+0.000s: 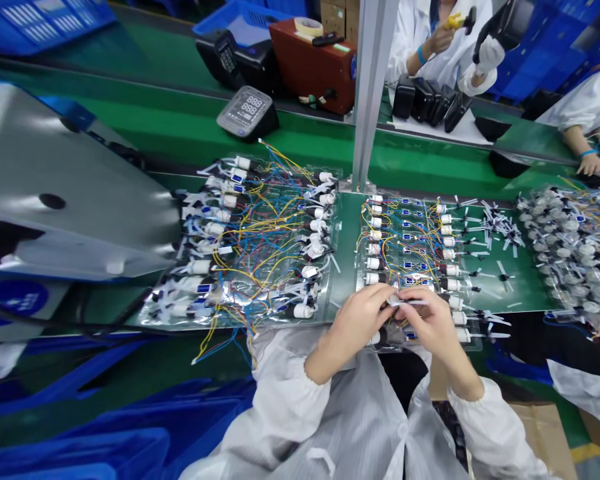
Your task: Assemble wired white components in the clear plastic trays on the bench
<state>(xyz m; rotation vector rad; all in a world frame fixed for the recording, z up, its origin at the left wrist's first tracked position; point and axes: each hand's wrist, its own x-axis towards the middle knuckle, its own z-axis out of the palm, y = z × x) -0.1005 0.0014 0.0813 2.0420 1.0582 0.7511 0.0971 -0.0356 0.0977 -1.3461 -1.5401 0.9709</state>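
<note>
My left hand (356, 322) and my right hand (433, 321) meet over the near part of a clear plastic tray (417, 217). The fingers of both hands are pinched together. A thin white strip (417, 303) shows at the right fingertips. Between the left fingertips is a small pale piece, mostly covered by the fingers. In the tray lie rows of small white cylinders (375, 235) with yellow, red and blue wires (433, 243). More white strips with black ends (503, 227) lie in a loose pile to the right of the tray.
More wired cylinders (215, 229) fill trays on the left, beside a grey metal machine (90, 180). Clear bagged parts (563, 250) heap up at right. A metal post (369, 93) stands behind the tray. A display device (247, 112) sits further back. Across the line, co-workers (445, 50) handle black housings.
</note>
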